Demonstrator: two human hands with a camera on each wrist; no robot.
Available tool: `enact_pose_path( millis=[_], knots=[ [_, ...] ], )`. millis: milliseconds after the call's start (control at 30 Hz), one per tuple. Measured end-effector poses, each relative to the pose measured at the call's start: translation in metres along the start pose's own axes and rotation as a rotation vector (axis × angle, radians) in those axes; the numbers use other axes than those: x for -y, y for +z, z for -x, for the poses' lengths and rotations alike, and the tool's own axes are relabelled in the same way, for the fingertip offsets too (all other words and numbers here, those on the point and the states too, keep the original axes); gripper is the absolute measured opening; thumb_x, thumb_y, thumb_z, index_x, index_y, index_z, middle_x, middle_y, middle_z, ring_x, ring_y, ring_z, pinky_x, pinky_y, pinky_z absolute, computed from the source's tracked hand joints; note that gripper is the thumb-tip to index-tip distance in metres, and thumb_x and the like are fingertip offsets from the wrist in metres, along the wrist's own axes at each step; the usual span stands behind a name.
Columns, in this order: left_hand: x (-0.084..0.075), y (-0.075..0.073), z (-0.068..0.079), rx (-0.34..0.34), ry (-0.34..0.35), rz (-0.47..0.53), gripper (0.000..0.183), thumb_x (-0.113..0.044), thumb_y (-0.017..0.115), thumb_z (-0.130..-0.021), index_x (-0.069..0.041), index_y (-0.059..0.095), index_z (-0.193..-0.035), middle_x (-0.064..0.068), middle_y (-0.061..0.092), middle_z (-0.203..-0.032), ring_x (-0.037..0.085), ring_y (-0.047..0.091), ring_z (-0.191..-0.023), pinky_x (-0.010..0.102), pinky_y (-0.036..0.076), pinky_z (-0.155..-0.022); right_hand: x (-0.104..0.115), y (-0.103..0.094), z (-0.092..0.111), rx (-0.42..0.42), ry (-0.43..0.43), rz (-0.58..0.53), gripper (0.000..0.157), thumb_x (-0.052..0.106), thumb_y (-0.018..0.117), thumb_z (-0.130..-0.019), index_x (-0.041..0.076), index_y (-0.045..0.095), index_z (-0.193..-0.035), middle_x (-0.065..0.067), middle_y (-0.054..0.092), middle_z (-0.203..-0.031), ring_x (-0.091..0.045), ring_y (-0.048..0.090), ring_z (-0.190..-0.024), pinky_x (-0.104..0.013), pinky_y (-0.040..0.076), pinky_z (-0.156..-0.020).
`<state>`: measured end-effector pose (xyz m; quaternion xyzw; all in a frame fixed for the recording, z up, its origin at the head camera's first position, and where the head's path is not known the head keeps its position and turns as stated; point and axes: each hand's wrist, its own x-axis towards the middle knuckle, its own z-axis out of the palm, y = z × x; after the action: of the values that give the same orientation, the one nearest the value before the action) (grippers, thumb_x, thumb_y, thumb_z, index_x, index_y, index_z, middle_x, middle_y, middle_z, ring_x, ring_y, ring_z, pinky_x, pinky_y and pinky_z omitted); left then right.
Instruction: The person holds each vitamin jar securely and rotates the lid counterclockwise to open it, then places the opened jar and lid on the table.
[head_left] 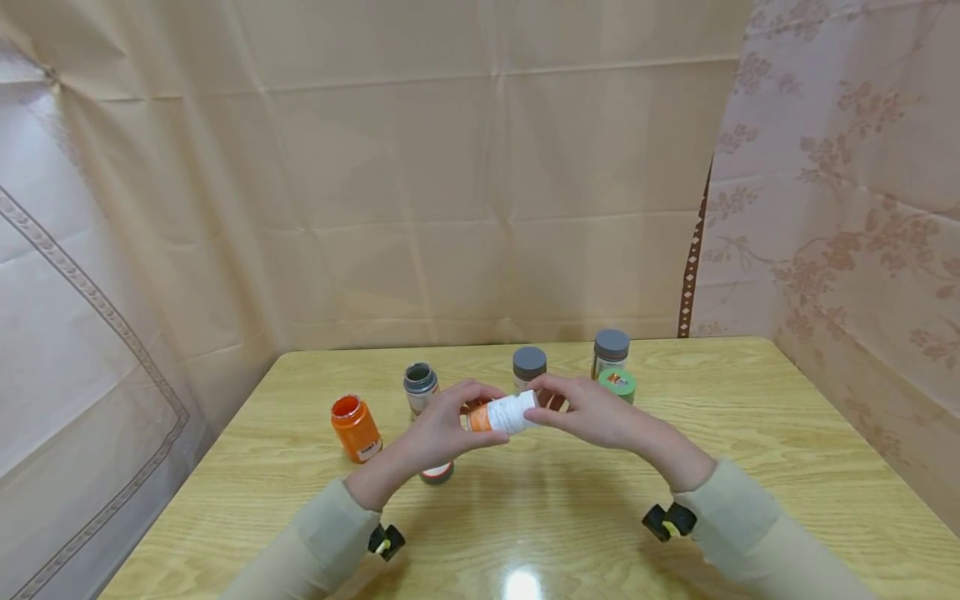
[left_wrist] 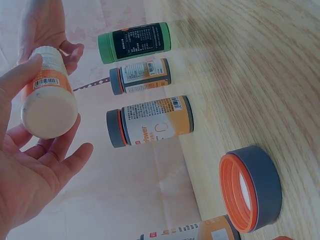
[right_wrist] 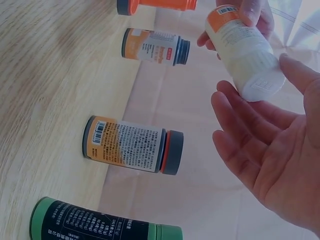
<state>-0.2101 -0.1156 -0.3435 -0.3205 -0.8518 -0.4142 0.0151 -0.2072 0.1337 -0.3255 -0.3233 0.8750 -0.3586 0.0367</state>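
Far left of the white bottle (head_left: 512, 414), an orange bottle (head_left: 358, 433) is standing uncapped on the table (head_left: 570, 517). Left of the white bottle and beyond it, a white-labelled jar (head_left: 420, 396) is standing lidless, its lower part blocked by your left grip (head_left: 442, 427). Left of the white bottle and nearer you, a dark screw cap (head_left: 437, 472) is lying with its orange-lined inside facing up. Your left grip is grasping the white bottle by its orange-labelled lower end, holding it tilted above the table, its other end pointing right. Just beyond the white bottle, a gray-lidded jar (head_left: 529, 362) is standing, partly screened by it. Your right grip (head_left: 600, 410) is pinching the white bottle at its capped end. Right of the white bottle and beyond it, a second gray-lidded jar (head_left: 611, 346) is standing, a green-lidded canister (head_left: 617, 383) blocking part of it.
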Motion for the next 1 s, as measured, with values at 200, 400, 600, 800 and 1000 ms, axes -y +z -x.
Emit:
enact_pose_path(
  millis=[200, 400, 600, 800, 1000],
  knots=[
    [0.0005, 0.0003, 0.0001, -0.006, 0.001, 0.001, 0.045, -0.023, 0.084, -0.077, -0.013, 0.065, -0.117, -0.005, 0.061, -0.108, 0.013, 0.057, -0.092, 0.032, 0.052, -0.082, 0.0009, -0.0011, -0.0006, -0.017, -0.025, 0.003, 0.038, 0.034, 0.071, -0.090, 0.011, 0.061, -0.119, 0.003, 0.063, -0.094, -0.017, 0.059, -0.085, -0.031, 0.050, -0.066],
    [0.0022, 0.0011, 0.0000, -0.013, 0.010, 0.012, 0.045, -0.022, 0.085, -0.077, -0.013, 0.066, -0.116, -0.005, 0.061, -0.108, 0.014, 0.057, -0.092, 0.036, 0.052, -0.081, 0.0018, -0.0017, -0.0006, -0.050, -0.053, 0.052, 0.044, 0.030, 0.077, -0.085, 0.013, 0.061, -0.122, 0.006, 0.063, -0.104, -0.018, 0.059, -0.092, -0.037, 0.048, -0.073],
    [0.0016, 0.0008, -0.0002, -0.008, 0.003, 0.008, 0.044, -0.021, 0.085, -0.077, -0.013, 0.065, -0.116, -0.006, 0.061, -0.108, 0.013, 0.057, -0.092, 0.036, 0.052, -0.082, 0.0028, -0.0002, -0.0018, -0.052, -0.007, 0.035, 0.044, 0.041, 0.065, -0.093, 0.013, 0.059, -0.126, 0.001, 0.063, -0.114, -0.018, 0.060, -0.096, -0.033, 0.051, -0.071],
    [-0.0001, 0.0009, -0.0003, 0.004, -0.013, 0.008, 0.045, -0.022, 0.084, -0.077, -0.014, 0.065, -0.117, -0.006, 0.060, -0.107, 0.012, 0.057, -0.093, 0.035, 0.052, -0.082, 0.0011, 0.0005, -0.0023, -0.032, 0.026, 0.036, 0.043, 0.042, 0.052, -0.100, 0.010, 0.059, -0.128, -0.001, 0.064, -0.109, -0.019, 0.060, -0.096, -0.034, 0.051, -0.073],
    [-0.0003, 0.0008, 0.0001, 0.011, -0.019, -0.002, 0.045, -0.023, 0.084, -0.078, -0.014, 0.064, -0.117, -0.006, 0.060, -0.108, 0.012, 0.057, -0.093, 0.034, 0.052, -0.082, 0.0008, 0.0005, -0.0017, -0.004, 0.025, 0.020, 0.042, 0.042, 0.054, -0.099, 0.009, 0.060, -0.126, 0.003, 0.064, -0.096, -0.017, 0.060, -0.087, -0.032, 0.051, -0.070]
  ],
)
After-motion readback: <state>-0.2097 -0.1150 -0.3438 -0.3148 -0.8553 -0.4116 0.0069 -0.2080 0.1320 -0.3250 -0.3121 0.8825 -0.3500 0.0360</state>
